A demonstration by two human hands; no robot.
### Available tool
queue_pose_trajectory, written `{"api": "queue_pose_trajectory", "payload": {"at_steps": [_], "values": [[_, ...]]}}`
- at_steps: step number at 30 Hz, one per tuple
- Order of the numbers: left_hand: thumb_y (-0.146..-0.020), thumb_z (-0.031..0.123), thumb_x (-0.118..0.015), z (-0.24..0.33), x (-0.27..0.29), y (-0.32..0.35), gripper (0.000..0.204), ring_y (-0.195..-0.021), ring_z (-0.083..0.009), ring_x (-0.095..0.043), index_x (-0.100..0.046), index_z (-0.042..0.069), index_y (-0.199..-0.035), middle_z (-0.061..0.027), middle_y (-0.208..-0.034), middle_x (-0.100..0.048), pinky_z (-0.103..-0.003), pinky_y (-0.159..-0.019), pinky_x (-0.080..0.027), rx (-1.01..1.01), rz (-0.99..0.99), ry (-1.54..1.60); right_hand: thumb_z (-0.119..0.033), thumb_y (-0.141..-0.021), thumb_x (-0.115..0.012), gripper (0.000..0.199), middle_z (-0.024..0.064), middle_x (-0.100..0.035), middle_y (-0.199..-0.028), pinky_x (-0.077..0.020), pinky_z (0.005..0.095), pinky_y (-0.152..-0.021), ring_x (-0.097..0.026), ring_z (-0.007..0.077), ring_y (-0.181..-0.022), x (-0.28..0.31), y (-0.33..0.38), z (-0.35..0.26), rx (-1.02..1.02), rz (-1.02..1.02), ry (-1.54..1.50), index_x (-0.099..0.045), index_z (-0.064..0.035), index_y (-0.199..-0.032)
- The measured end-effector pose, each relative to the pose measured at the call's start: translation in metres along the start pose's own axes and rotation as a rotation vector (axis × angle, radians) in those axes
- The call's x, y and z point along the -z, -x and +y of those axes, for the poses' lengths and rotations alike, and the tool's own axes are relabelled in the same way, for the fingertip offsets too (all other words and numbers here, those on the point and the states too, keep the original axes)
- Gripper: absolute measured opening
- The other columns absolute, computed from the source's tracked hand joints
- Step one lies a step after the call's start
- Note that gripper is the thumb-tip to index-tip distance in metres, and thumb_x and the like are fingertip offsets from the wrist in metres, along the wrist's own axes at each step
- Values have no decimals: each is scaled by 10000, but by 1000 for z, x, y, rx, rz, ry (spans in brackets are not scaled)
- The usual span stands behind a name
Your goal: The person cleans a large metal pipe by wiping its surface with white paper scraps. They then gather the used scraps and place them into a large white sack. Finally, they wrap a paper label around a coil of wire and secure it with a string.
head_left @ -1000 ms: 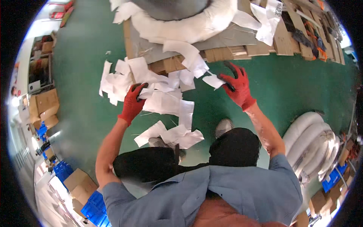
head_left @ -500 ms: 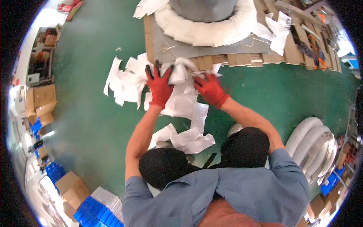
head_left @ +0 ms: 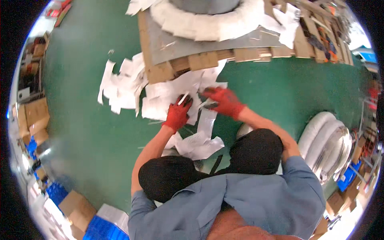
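Several overlapping white sheets (head_left: 166, 94) lie on the green floor (head_left: 88, 148), just in front of the near left corner of a wooden pallet (head_left: 202, 61); a ragged group of white scraps (head_left: 120, 86) spreads to their left, and more crumpled white strips (head_left: 198, 145) lie nearer the person's feet. Both hands, in red gloves with dark fingertips, work over the sheets; the left hand (head_left: 178, 115) has its fingers bent, with a narrow white strip (head_left: 183, 98) showing at the fingertips, though whether it is pinched or merely lies there I cannot tell; the right hand (head_left: 225, 101), blurred, reaches in from the right just beside it, a thin pale sliver (head_left: 206, 103) near its fingertips, and its grip cannot be made out either.

Beyond the sheets, the pallet bears a flat grey panel (head_left: 192, 49); on that sits a thick white padded ring (head_left: 200, 28) around a grey rounded form (head_left: 206, 5), cut off by the upper edge; a crumpled white piece (head_left: 289, 24) lies to the ring's right. Well apart at the right, fat whitish coils (head_left: 326, 144) rest on the floor; at the left edge stand cardboard boxes (head_left: 36, 116), with a blue crate (head_left: 104, 229) lower down.
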State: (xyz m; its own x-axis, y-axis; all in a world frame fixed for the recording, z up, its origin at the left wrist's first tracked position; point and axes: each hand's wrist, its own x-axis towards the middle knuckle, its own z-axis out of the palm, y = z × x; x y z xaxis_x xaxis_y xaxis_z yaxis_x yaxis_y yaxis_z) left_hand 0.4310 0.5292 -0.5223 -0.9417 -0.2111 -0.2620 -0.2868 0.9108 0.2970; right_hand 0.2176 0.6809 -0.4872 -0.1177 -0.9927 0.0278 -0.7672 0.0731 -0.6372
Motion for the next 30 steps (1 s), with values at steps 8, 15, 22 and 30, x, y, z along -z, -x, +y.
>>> {"api": "queue_pose_trajectory", "payload": {"at_steps": [8,15,22,30], "values": [[-658,308,-720,6,-6,11,753,-1329,-324,-335,-446,169,-1346,-73,-1459,-348,-521,-845,-450,4,-54,4,-511,-452,-861,1305,241,-211,-1486,-310,682,-975,-217,530,-1326,-15,-41,26,-122,-199,229,-143,-154,-1483],[-673,346,-749,1,44,79,754,-1289,-331,-397,-464,151,-1344,-77,-1397,-438,-481,-973,-384,71,-89,294,-531,-386,-864,1309,268,-239,-1466,-290,764,-910,-181,566,-1319,-56,-14,-31,103,-563,248,-239,-130,-1464],[-705,144,-781,-10,27,217,680,-1310,-279,-394,-492,21,-1308,-145,-1346,-496,-381,-1072,-326,798,579,617,-492,-495,-790,1134,256,-135,-1513,-174,724,-1005,-89,546,-1357,-133,76,-41,434,-536,310,-279,-201,-1464],[-618,393,-860,-7,-79,286,1193,-1398,-351,-169,-122,-5,-1467,-266,-1490,-141,-433,-1110,-241,1344,625,455,-329,-707,-641,519,151,-509,-1282,-367,666,-877,-372,423,-1249,-151,-4,-33,594,-239,335,-591,-222,-1213]]}}
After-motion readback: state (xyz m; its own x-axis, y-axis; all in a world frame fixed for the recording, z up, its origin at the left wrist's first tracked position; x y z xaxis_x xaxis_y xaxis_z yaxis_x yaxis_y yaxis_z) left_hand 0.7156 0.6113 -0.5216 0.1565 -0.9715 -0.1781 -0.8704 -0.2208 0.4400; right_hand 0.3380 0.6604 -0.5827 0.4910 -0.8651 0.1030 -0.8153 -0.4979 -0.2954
